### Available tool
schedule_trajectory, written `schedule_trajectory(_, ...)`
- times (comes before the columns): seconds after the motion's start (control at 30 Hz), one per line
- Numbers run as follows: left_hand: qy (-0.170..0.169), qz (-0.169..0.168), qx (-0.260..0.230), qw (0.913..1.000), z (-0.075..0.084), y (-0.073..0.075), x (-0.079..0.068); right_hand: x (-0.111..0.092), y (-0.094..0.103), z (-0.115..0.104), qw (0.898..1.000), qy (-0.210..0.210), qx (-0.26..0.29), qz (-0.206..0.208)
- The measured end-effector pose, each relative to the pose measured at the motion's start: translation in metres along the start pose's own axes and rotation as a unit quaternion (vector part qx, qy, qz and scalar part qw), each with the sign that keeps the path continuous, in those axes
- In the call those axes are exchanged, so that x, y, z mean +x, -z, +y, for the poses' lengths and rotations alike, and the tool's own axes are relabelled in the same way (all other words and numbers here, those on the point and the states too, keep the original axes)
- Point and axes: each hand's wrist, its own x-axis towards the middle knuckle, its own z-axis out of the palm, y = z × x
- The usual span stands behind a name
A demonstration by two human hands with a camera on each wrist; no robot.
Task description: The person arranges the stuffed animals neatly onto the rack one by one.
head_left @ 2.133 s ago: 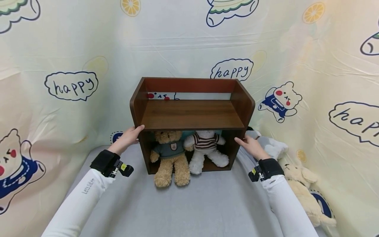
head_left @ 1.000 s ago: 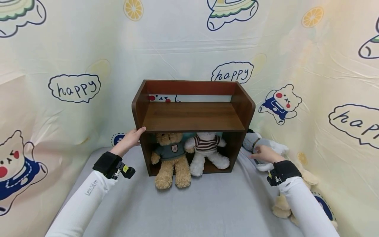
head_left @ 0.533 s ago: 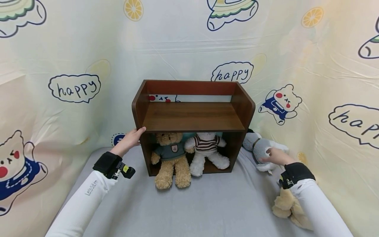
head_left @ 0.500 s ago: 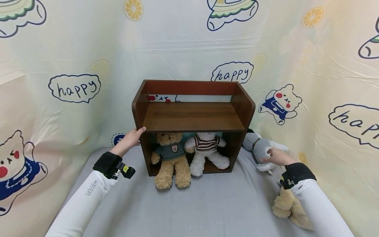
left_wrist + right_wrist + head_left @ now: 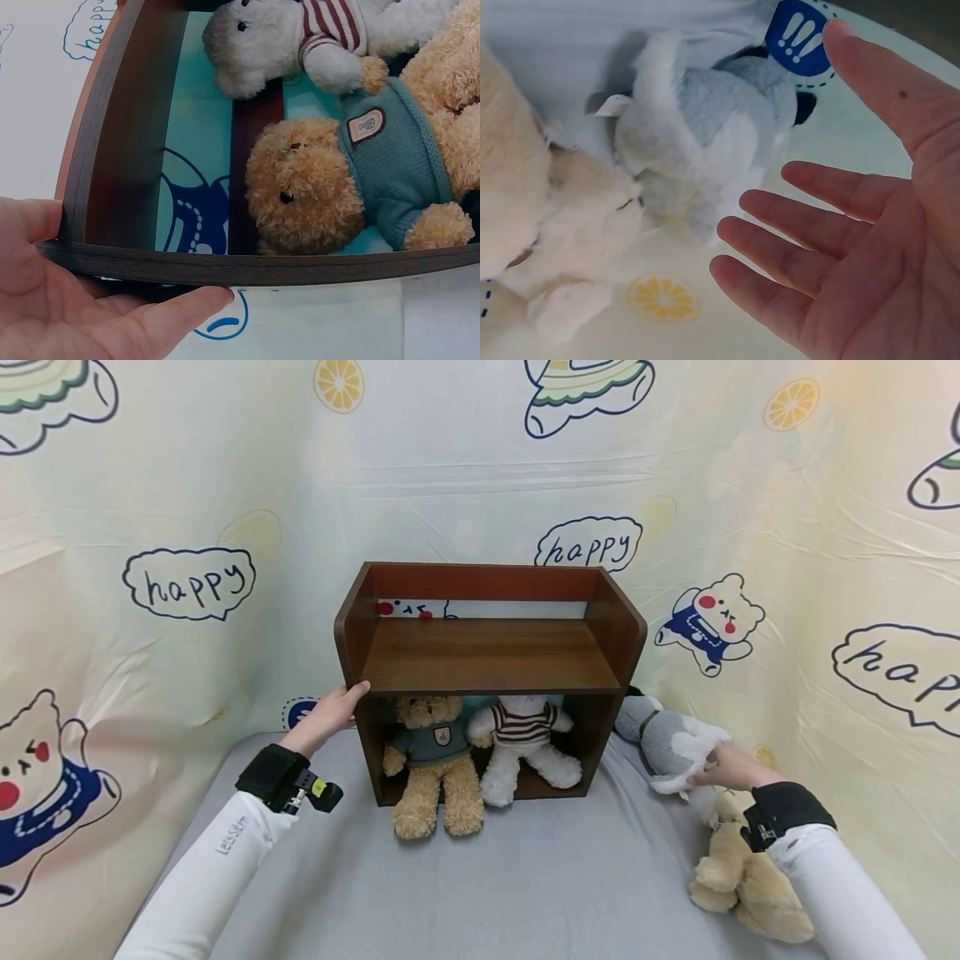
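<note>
A dark brown wooden shelf (image 5: 491, 652) stands upright in the middle of the head view. My left hand (image 5: 324, 718) holds its left side panel, thumb at the front edge and fingers behind, as the left wrist view shows. On the lower level sit a tan teddy bear (image 5: 438, 768) in a teal sweater and a white plush toy (image 5: 522, 739) in a striped shirt. To the right, my right hand (image 5: 855, 262) has its fingers spread and holds nothing. In the head view it overlaps the rear end of a grey-and-white plush toy (image 5: 671, 743). A beige plush toy (image 5: 750, 877) lies nearer, partly behind the right forearm.
A grey cloth (image 5: 525, 885) covers the surface under the shelf. Behind and at both sides hangs a printed curtain (image 5: 450, 460) with bears and "happy" bubbles. The grey plush lies close by the shelf's right side.
My right hand has let go of the shelf's right side and moved right, passing over the grey plush toward its far end. My left hand keeps its place on the shelf.
</note>
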Motion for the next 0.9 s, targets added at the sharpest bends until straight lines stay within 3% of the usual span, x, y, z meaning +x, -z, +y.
schedule_trajectory(0.3, 0.002, 0.005, -0.001, 1.0000, -0.002, 0.000, -0.001, -0.010, -0.002, 0.020, 0.998, -0.055, -0.011, -0.034)
schedule_trajectory(0.9, 0.007, 0.008, 0.003, 0.9999, -0.006, -0.001, -0.004, -0.022, -0.018, 0.053, 0.991, -0.124, -0.011, -0.047)
